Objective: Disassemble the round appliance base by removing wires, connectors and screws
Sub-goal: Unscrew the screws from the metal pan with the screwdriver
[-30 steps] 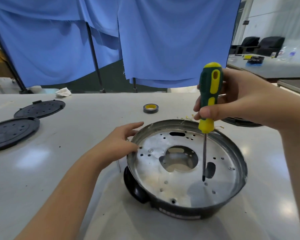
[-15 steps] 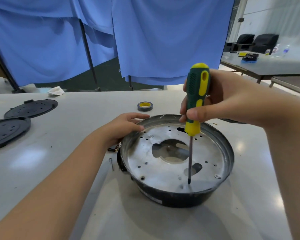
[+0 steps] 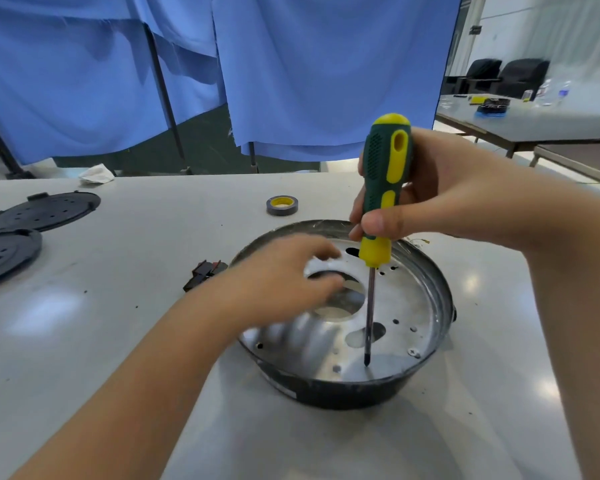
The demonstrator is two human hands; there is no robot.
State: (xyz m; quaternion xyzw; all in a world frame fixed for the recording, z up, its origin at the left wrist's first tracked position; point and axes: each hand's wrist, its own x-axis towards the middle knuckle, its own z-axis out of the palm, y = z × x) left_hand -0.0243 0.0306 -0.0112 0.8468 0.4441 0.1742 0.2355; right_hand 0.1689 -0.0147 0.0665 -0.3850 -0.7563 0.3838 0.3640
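Left hand (image 3: 284, 282) newly inside base (image 3: 426, 296); screwdriver (image 3: 385, 188) upright, tip-down

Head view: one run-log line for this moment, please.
right hand grips screwdriver | tip on base plate | left hand over centre, blurred

On the white table (image 3: 118, 341): two black perforated discs (image 3: 44, 211) at left, tape roll (image 3: 282, 205) beyond, blue curtains (image 3: 309, 71) behind.

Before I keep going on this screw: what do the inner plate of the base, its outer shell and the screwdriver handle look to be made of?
Inner plate: bare metal, likely aluminium or steel; silvery, reflective, with punched holes.
Outer shell: black with a dull sheen; painted metal or plastic, cannot tell which.
Screwdriver handle: moulded plastic or rubber, green with yellow inserts and a dotted grip texture; its shaft looks like dark steel.
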